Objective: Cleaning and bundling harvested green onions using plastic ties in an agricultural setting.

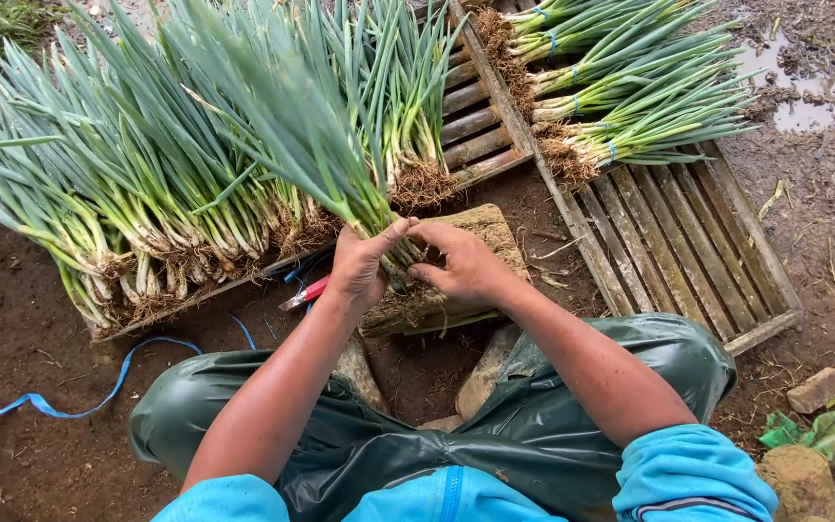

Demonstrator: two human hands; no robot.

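Wooden slat pallets (pixel 674 237) on muddy ground, loose spring onions (pixel 137 193) heaped left, tied bundles (pixel 630 106) upper right. Left hand (pixel 359 266) closed round a bunch of spring onions (pixel 326 145) near its roots; right hand (pixel 466 263) fingers curled, pinching the root end. Blue strap (pixel 70 401) lies left.

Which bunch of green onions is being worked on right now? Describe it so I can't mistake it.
Start at the left wooden pallet piled with loose onions. Below its near edge, both hands, left hand and right hand, grip one bunch of green onions. Unlike its neighbours, it is lifted and fanned upward.
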